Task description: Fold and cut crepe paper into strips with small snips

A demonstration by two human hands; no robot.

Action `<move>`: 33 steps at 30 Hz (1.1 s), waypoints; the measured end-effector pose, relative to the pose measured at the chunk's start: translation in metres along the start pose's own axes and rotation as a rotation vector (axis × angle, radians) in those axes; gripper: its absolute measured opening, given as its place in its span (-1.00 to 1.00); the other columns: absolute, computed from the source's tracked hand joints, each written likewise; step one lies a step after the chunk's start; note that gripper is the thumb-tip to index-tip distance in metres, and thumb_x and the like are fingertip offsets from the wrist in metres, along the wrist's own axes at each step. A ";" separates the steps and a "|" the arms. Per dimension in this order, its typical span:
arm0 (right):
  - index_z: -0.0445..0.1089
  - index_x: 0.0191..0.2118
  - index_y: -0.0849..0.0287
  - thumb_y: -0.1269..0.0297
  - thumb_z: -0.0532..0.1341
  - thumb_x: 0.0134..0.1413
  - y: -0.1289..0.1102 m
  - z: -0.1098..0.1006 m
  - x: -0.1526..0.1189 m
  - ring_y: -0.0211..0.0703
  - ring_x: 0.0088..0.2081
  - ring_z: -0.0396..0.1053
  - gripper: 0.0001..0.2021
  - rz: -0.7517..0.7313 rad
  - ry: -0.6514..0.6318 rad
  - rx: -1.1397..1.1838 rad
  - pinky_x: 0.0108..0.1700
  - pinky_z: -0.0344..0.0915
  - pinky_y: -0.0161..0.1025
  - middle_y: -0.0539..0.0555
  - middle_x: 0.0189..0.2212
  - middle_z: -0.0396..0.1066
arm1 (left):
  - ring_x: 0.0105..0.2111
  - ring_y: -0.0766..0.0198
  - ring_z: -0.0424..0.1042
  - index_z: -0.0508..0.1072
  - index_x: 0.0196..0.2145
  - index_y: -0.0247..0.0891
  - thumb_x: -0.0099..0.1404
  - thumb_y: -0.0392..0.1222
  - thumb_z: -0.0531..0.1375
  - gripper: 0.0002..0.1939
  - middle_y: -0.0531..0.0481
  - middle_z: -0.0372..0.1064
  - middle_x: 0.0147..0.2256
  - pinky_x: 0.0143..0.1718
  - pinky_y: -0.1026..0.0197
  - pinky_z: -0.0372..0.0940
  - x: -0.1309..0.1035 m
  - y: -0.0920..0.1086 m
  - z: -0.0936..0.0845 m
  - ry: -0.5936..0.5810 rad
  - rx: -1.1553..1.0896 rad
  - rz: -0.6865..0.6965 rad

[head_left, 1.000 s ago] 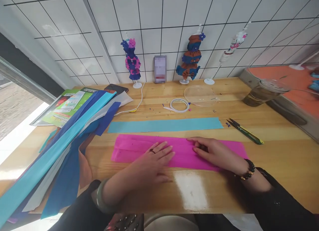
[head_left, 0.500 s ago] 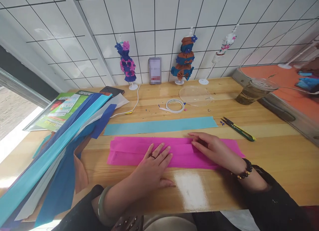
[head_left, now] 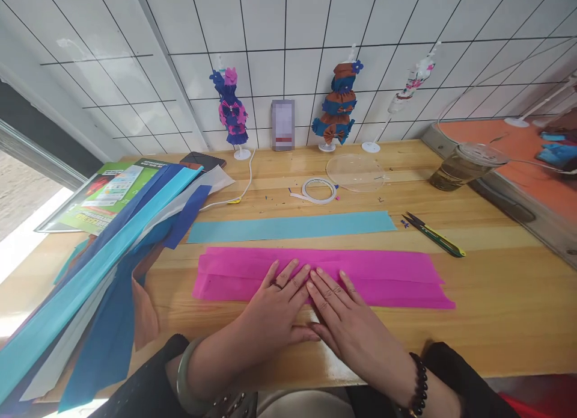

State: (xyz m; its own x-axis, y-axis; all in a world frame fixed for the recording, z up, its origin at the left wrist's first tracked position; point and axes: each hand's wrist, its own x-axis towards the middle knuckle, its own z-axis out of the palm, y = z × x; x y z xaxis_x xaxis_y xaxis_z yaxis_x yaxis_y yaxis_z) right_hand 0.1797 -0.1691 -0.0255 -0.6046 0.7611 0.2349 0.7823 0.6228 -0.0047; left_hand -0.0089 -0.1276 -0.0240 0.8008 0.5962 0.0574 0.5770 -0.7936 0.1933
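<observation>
A bright pink strip of thin, fabric-like sheet (head_left: 396, 276) lies lengthwise on the wooden table, a fold line running along it. My left hand (head_left: 282, 304) rests flat on its middle, fingers stretched out, with a ring on one finger. Beside it, my right hand (head_left: 345, 313) also lies flat on the pink strip, its fingertips close to those of the left hand. Neither hand grips anything. Just beyond the pink strip is a narrower light blue strip (head_left: 291, 227).
Strips in several colours (head_left: 103, 267) are heaped at the left. Yellow-green thread snips (head_left: 435, 234) lie to the right. Farther back are a tape roll (head_left: 319, 190), a clear round lid (head_left: 356, 172), a cup of dark liquid (head_left: 466, 165) and decorated stands (head_left: 336, 105) by the tiled wall.
My right hand has moved left along the pink strip and flattened down beside my left hand, uncovering the strip's right end. My left hand has stayed in place.
</observation>
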 end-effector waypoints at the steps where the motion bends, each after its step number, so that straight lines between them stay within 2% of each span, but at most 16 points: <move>1: 0.17 0.12 0.35 0.19 0.00 0.18 -0.002 0.002 0.000 0.04 0.17 0.06 -0.54 0.027 0.005 -0.012 0.15 0.05 0.09 0.27 0.13 0.16 | 0.23 0.05 -0.17 0.02 0.21 -0.27 0.22 0.30 -0.19 -0.24 -0.11 -0.02 0.20 0.21 -0.05 -0.31 0.000 0.000 0.000 0.004 0.002 0.001; 6: 0.22 0.08 0.37 0.13 -0.01 0.18 -0.009 0.007 -0.007 0.05 0.16 0.09 -0.53 0.137 0.031 -0.064 0.17 -0.02 0.11 0.30 0.12 0.17 | 0.22 0.08 -0.15 0.09 0.17 -0.29 0.24 0.29 -0.21 -0.27 -0.08 0.04 0.18 0.21 -0.04 -0.35 -0.001 0.000 -0.001 0.026 0.034 0.007; 13: 0.22 0.08 0.43 0.05 -0.01 0.16 -0.016 0.009 -0.015 0.09 0.16 0.07 -0.46 0.253 0.036 -0.112 0.18 -0.06 0.11 0.29 0.13 0.16 | 0.22 0.09 -0.15 0.12 0.16 -0.29 0.25 0.29 -0.20 -0.27 -0.10 0.03 0.19 0.20 -0.04 -0.29 -0.001 0.001 -0.002 0.036 0.070 0.002; 17: 0.25 0.06 0.43 0.07 -0.06 0.19 -0.019 0.006 -0.017 0.13 0.14 0.10 -0.47 0.270 0.025 -0.157 0.14 -0.02 0.14 0.29 0.10 0.19 | 0.22 0.08 -0.15 0.13 0.15 -0.29 0.24 0.30 -0.21 -0.26 -0.11 0.02 0.19 0.21 -0.04 -0.31 -0.001 0.001 0.000 0.034 0.070 0.000; 23: 0.29 0.05 0.36 0.04 -0.01 0.14 -0.021 0.000 -0.016 0.26 0.10 0.11 -0.48 0.338 0.028 -0.163 0.09 0.00 0.22 0.21 0.06 0.28 | 0.23 0.08 -0.17 0.11 0.17 -0.28 0.24 0.29 -0.20 -0.27 -0.08 0.02 0.19 0.21 -0.05 -0.35 -0.002 0.001 0.001 0.032 0.058 0.003; 33: 0.29 0.04 0.31 0.10 -0.03 0.18 -0.023 -0.001 -0.016 0.17 0.12 0.10 -0.54 0.331 0.061 -0.150 0.11 -0.02 0.19 0.20 0.07 0.26 | 0.23 0.09 -0.17 0.11 0.17 -0.27 0.25 0.28 -0.19 -0.29 -0.09 0.01 0.20 0.20 -0.06 -0.30 -0.004 0.001 0.003 0.057 0.064 0.007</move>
State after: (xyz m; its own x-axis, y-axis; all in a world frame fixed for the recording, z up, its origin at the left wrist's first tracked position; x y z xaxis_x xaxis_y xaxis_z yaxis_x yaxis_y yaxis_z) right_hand 0.1715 -0.1954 -0.0281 -0.3088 0.9019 0.3021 0.9500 0.3081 0.0511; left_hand -0.0107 -0.1311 -0.0267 0.7953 0.5954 0.1140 0.5822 -0.8026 0.1303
